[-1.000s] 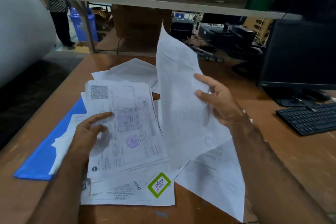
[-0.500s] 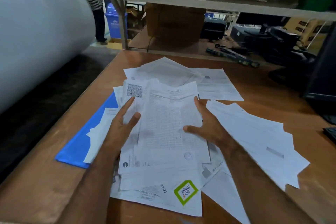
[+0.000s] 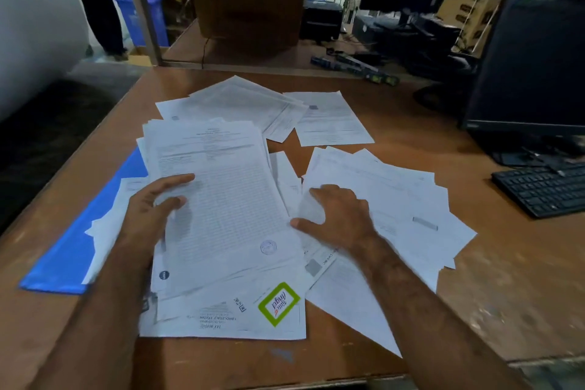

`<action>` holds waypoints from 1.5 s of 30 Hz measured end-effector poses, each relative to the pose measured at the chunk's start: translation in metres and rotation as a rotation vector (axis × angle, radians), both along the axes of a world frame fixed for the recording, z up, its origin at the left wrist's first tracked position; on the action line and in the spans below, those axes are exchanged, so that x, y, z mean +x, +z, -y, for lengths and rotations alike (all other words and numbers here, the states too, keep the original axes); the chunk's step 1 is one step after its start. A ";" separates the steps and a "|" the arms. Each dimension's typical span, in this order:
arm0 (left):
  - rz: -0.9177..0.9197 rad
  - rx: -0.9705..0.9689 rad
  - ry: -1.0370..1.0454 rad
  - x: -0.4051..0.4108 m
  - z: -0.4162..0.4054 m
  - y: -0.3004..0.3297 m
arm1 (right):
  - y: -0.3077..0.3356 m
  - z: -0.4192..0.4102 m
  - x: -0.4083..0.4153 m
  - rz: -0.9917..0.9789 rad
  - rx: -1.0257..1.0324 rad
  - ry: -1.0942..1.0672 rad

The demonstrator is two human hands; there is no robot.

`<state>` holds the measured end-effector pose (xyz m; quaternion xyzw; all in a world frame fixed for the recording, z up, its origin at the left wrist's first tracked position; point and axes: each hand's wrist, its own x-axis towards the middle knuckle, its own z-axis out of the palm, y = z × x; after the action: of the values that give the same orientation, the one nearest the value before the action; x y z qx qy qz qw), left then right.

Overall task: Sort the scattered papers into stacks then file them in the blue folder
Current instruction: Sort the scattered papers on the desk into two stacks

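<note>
Under left hand (image 3: 148, 215) paper stack (image 3: 228, 199), right hand (image 3: 338, 218) beside, on loose sheets (image 3: 395, 199)

Two bare forearms, no sleeves, left grip (image 3: 152, 209), right grip (image 3: 338, 218)

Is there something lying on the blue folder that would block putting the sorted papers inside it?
Yes. The blue folder lies flat at the table's left edge, and loose sheets plus the main stack under the left hand overlap its right side.
</note>
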<state>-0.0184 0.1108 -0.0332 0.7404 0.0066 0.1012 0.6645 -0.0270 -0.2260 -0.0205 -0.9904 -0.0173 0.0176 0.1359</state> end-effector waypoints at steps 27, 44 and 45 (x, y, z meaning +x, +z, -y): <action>0.022 -0.213 0.107 -0.022 -0.019 0.018 | 0.114 0.059 0.056 0.103 -0.729 -0.175; -0.059 -0.136 0.052 -0.017 -0.027 -0.013 | -0.023 0.008 0.019 -0.039 -0.114 0.050; -0.060 -0.135 0.053 -0.017 -0.026 -0.012 | -0.017 0.020 0.016 -0.041 -0.065 0.136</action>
<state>-0.0354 0.1370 -0.0449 0.6962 0.0526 0.0958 0.7095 -0.0107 -0.2464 -0.0370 -0.9903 -0.0812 0.0473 0.1025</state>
